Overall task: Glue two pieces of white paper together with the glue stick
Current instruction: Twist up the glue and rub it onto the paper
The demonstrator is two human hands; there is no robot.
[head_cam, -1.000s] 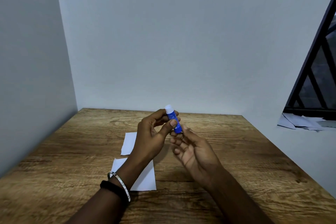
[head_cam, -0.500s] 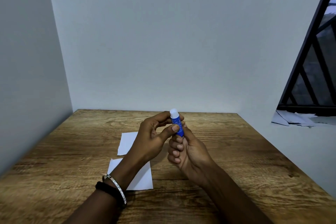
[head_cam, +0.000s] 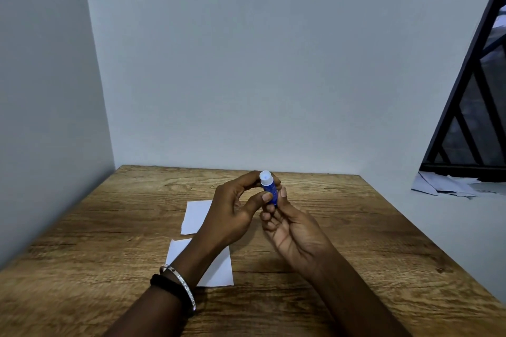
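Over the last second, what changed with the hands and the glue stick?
The right hand closed in from open and apart: its fingers now curl around the lower end of the glue stick. The left hand kept its pinch near the white cap, which is still on. Both paper pieces lie unmoved on the table.

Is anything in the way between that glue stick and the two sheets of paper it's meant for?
Partly. The glue stick is held up over the table, white cap on. The left hand and its wrist lie over both papers, the far one and the near one. Nothing else on the table blocks them.
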